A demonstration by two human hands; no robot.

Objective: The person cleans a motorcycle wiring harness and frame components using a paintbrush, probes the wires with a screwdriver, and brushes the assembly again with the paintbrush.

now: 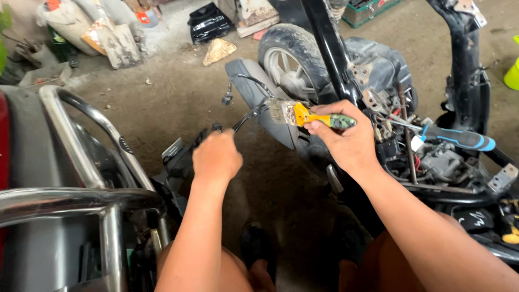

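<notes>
My right hand grips a paintbrush with a yellow and green handle, its worn bristles pointing left at a black cable. My left hand is closed around the lower end of that cable, holding it up in front of a stripped scooter frame. The cable's far end carries a small black connector. A screwdriver with a blue and black handle rests on the exposed engine parts to the right of my right hand.
A scooter wheel stands behind the brush. A chrome rack of another vehicle fills the left foreground. Sacks, a black bag and debris lie at the back on the dirt floor. My knees and feet are below.
</notes>
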